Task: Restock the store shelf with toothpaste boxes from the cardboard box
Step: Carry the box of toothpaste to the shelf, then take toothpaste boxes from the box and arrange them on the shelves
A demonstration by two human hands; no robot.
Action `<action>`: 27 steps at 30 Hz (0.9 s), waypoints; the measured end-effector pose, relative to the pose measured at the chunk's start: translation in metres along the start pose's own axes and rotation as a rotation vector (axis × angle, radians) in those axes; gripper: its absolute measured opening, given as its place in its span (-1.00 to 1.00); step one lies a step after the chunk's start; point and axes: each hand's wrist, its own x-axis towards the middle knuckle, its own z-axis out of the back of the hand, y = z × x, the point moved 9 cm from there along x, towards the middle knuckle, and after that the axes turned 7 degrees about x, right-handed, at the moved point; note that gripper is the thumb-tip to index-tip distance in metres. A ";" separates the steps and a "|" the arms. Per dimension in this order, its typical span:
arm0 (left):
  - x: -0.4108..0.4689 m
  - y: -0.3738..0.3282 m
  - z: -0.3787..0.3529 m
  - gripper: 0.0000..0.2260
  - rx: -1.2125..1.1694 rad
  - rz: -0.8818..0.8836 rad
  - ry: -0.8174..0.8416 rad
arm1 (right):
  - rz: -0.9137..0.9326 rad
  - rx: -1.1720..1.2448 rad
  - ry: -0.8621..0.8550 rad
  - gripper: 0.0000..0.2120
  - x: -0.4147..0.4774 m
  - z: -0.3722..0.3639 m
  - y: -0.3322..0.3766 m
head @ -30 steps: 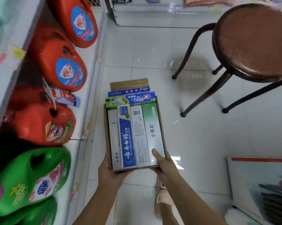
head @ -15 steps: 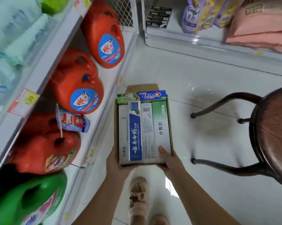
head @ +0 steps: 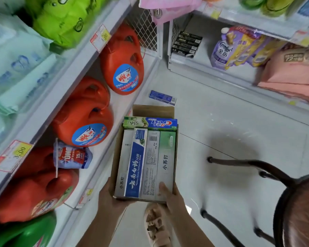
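Orange detergent jugs point(head: 122, 65) are crowding the lower shelf point(head: 119, 104) on your left, lying on their sides. A small sachet point(head: 72, 155) is hanging in front of them, and a green jug point(head: 25, 234) is showing at the near corner. Ahead, a second shelf point(head: 194, 68) is carrying a stack of black boxes point(head: 185, 44), a purple pouch point(head: 221, 50) and pink packs point(head: 289, 73). A dark stool point(head: 292, 202) is standing close on your right, its legs reaching over the floor point(head: 221, 113) towards the load you are carrying. A loose blue carton point(head: 162, 97) is lying on the floor ahead, near the foot of the left shelf.

Open tile is running between the left shelf's front edge and the stool, widening towards the corner ahead.

You are holding the cardboard box point(head: 153, 111) in the air over the aisle, close beside the left shelf's edge, with its far flap standing open. Your left hand point(head: 111, 196) is gripping the near-left corner, fingers hidden underneath. Your right hand point(head: 171, 195) is gripping the near-right corner, thumb lying on the green toothpaste box point(head: 166, 157). Four toothpaste boxes are lying flat side by side, lengthways, among them a blue-and-white one point(head: 136, 166). A Crest box point(head: 150, 123) is lying crosswise at the far end.
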 end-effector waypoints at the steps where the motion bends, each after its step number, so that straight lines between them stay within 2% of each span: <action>1: -0.001 -0.004 -0.003 -0.61 0.003 -0.002 0.004 | -0.031 0.000 -0.013 -0.47 0.000 -0.002 -0.003; 7: 0.001 -0.045 0.014 -0.53 0.014 -0.015 -0.156 | -0.184 0.089 0.078 -0.49 -0.007 -0.035 -0.014; 11: -0.009 -0.104 0.015 -0.63 0.162 -0.122 -0.314 | -0.310 -0.006 0.118 -0.53 -0.015 -0.068 -0.030; 14: -0.004 -0.138 0.023 -0.84 0.306 -0.176 -0.431 | -0.401 -0.115 0.136 -0.63 -0.017 -0.083 -0.041; 17: -0.003 -0.149 0.024 -0.90 0.421 -0.182 -0.464 | -0.481 -0.227 0.132 -0.67 -0.020 -0.089 -0.045; 19: -0.002 -0.154 0.021 -0.79 0.542 -0.159 -0.484 | -0.484 -0.330 0.096 -0.63 -0.021 -0.088 -0.036; 23: -0.013 -0.185 -0.007 -0.58 1.022 -0.260 -0.672 | -0.385 -0.492 -0.018 -0.64 -0.015 -0.079 0.022; 25: -0.014 -0.194 -0.037 -0.65 1.107 -0.370 -0.650 | -0.324 -0.580 -0.082 -0.67 -0.010 -0.076 0.065; 27: -0.015 -0.201 -0.072 -0.79 1.142 -0.407 -0.590 | -0.233 -0.689 -0.126 -0.69 -0.001 -0.080 0.115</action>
